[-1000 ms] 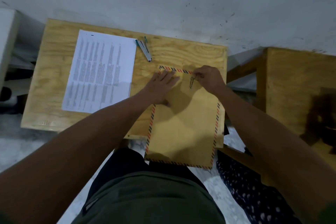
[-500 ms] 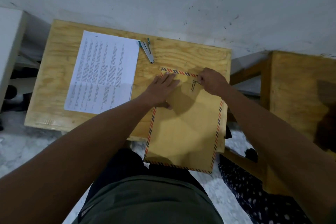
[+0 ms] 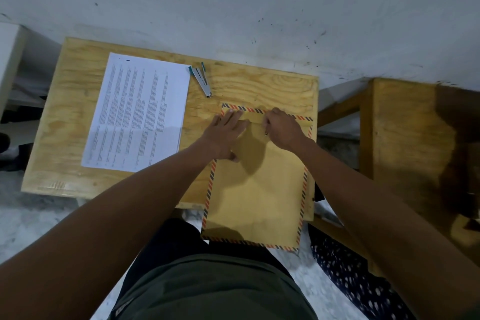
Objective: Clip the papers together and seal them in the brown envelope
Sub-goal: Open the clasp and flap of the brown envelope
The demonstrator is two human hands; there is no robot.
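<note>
Right of centre in the frame, a brown paper envelope with a red-and-blue striped border (image 3: 257, 189) lies on a pale plywood bench (image 3: 72, 101), its lower end hanging over the bench's near edge above the person's lap. Both hands rest on the envelope's upper end. The left hand (image 3: 224, 135) lies flat with fingers spread, palm down on the envelope's upper left corner, gripping nothing. The right hand (image 3: 283, 130) is curled, its fingertips pressing at the top flap, and a small metal paper clip (image 3: 266, 133) shows at its fingers; whether it is pinched between them I cannot tell. At the upper left of the bench lies a white printed sheaf of papers (image 3: 137, 114), apart from the envelope. Just beside its upper right corner rests a silver stapler with teal ends (image 3: 201, 79).
</note>
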